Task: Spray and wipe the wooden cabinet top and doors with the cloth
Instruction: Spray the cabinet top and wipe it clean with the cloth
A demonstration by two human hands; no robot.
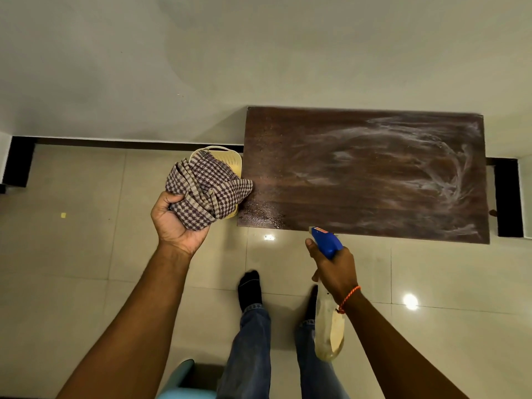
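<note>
Gripping the bunched checked cloth (pixel 205 191) in curled left fingers (pixel 166 201), at the cabinet top's (pixel 362 174) left edge, above a cream basket (pixel 229 160), contents hidden. Wrapping right fingers (pixel 311 248) round the spray bottle (pixel 328 329), yellowish inside, nozzle at the wet, streaked front edge.

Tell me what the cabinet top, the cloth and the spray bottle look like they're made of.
Cabinet top: dark wood or wood-look veneer, going by the grain streaks; sheen under droplets and whitish smears. Cloth: soft woven fabric, probably cotton, checked and crumpled in the left hand. Spray bottle: translucent plastic body, glossy blue plastic head, gripped by the right hand.
</note>
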